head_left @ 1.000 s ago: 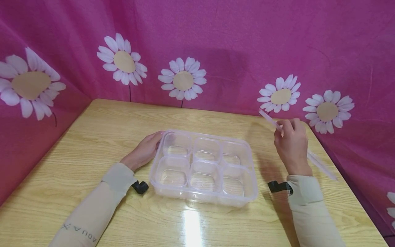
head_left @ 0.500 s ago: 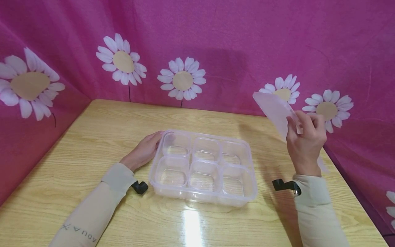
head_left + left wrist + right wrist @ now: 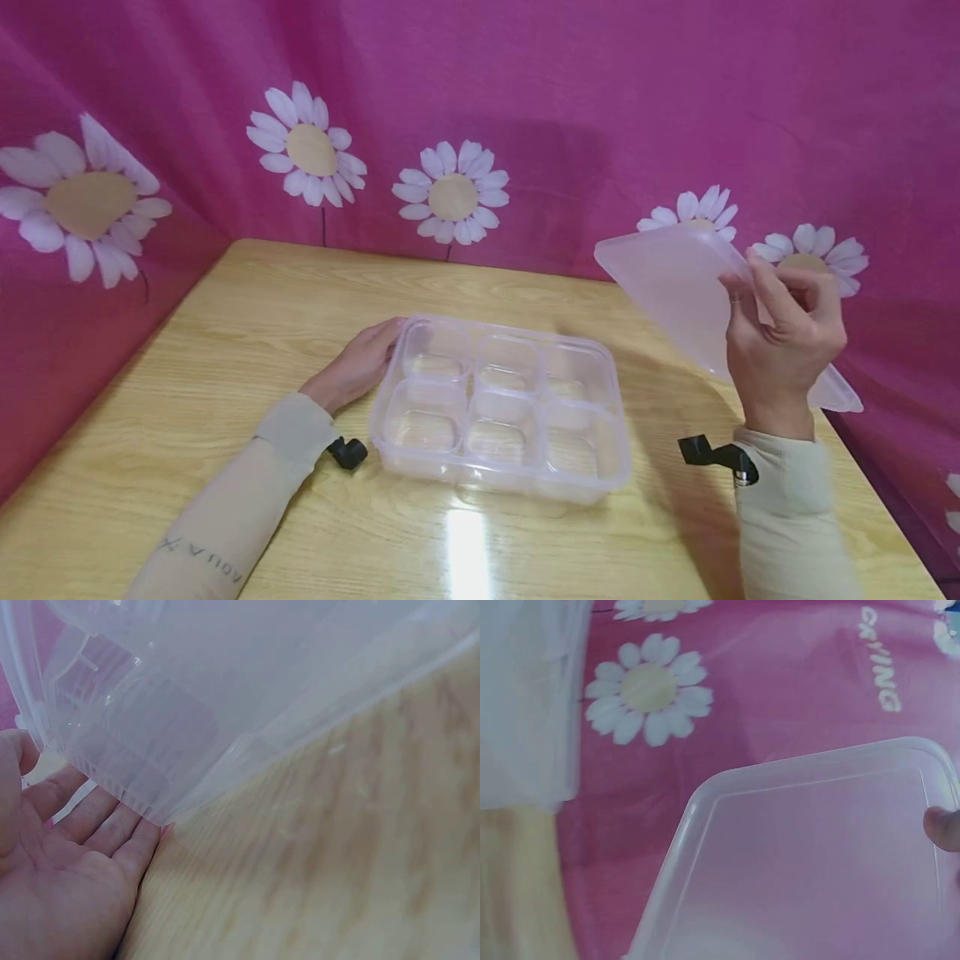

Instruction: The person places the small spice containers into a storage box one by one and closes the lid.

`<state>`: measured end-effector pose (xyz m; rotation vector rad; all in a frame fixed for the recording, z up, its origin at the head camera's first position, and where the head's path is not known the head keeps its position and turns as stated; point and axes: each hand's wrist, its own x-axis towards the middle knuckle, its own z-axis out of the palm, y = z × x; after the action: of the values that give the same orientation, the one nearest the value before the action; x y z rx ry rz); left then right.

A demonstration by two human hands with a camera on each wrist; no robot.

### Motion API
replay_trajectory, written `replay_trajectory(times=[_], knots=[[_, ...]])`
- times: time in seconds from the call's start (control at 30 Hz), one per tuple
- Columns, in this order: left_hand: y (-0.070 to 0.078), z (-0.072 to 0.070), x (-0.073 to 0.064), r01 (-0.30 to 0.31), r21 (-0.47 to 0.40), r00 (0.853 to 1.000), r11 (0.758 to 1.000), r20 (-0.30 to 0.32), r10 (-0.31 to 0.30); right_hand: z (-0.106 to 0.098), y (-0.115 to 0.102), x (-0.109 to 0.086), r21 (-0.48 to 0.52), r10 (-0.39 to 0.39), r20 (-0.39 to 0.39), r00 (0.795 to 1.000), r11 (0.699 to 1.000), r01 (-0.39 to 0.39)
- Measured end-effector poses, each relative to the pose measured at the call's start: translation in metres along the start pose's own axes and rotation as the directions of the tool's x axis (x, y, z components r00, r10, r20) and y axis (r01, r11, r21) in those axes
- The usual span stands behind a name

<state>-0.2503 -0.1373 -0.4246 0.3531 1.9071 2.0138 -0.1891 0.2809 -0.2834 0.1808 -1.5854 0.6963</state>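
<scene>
A clear, pinkish plastic container (image 3: 498, 479) with several square compartments sits on the table. My left hand (image 3: 360, 362) is at its left side, with fingertips partly hidden by the rim in the head view. The left wrist view shows the fingers of that hand (image 3: 97, 832) extended against the container's wall (image 3: 172, 742). To the right, my right hand (image 3: 783, 342) holds a translucent flat lid (image 3: 675, 287) by its edge, tilted above the table and apart from the container. In the right wrist view the thumb (image 3: 943, 829) rests on the lid (image 3: 810, 862).
The light wooden table (image 3: 300, 517) ends at its back against a magenta cloth (image 3: 555, 75) printed with white daisies. The same cloth hangs along the left and right sides. A bright light reflection lies in front of the container.
My right hand has moved rightward and turned the lid, which was edge-on and now shows its broad face. My left hand and the container have kept their places.
</scene>
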Motion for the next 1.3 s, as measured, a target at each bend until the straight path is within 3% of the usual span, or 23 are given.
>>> replay_trajectory(times=[0.13, 0.33, 0.53, 0.8, 0.93, 1.0, 1.1, 1.17, 1.3], knots=[[-0.001, 0.0, 0.0, -0.003, -0.004, 1.0, 1.0, 0.003, 0.003, 0.001, -0.012, 0.016, 0.007, 0.007, -0.034, 0.999, 1.0, -0.007], [-0.002, -0.001, 0.0, -0.012, -0.034, 1.0, 0.999, 0.001, 0.012, 0.014, -0.025, 0.042, 0.045, -0.101, 0.044, 0.994, 0.994, 0.099], [-0.001, -0.001, 0.0, -0.003, -0.047, 1.0, 0.999, 0.003, 0.003, 0.026, -0.049, 0.063, 0.091, -0.238, 0.165, 0.957, 0.97, 0.225], [0.001, -0.001, 0.001, -0.005, -0.046, 1.0, 0.999, -0.011, 0.005, 0.047, -0.072, 0.078, 0.151, -0.373, 0.357, 0.856, 0.928, 0.341], [0.006, -0.002, 0.0, 0.002, 0.028, 0.999, 1.0, -0.05, -0.001, 0.058, -0.076, 0.074, 0.212, -0.417, 0.446, 0.792, 0.909, 0.359], [0.012, -0.002, -0.001, 0.002, 0.105, 0.995, 0.994, -0.097, 0.008, 0.062, -0.076, 0.072, 0.223, -0.449, 0.497, 0.743, 0.893, 0.39], [0.029, 0.0, -0.006, -0.034, 0.214, 0.983, 0.976, -0.171, 0.072, 0.068, -0.074, 0.066, 0.235, -0.477, 0.561, 0.677, 0.876, 0.422], [0.044, 0.005, -0.01, -0.097, 0.268, 0.968, 0.959, -0.197, 0.153, 0.072, -0.073, 0.062, 0.236, -0.482, 0.596, 0.642, 0.87, 0.434], [0.074, 0.025, -0.022, -0.255, 0.347, 0.93, 0.902, -0.166, 0.327, 0.08, -0.077, 0.053, 0.256, -0.454, 0.626, 0.634, 0.888, 0.383]])
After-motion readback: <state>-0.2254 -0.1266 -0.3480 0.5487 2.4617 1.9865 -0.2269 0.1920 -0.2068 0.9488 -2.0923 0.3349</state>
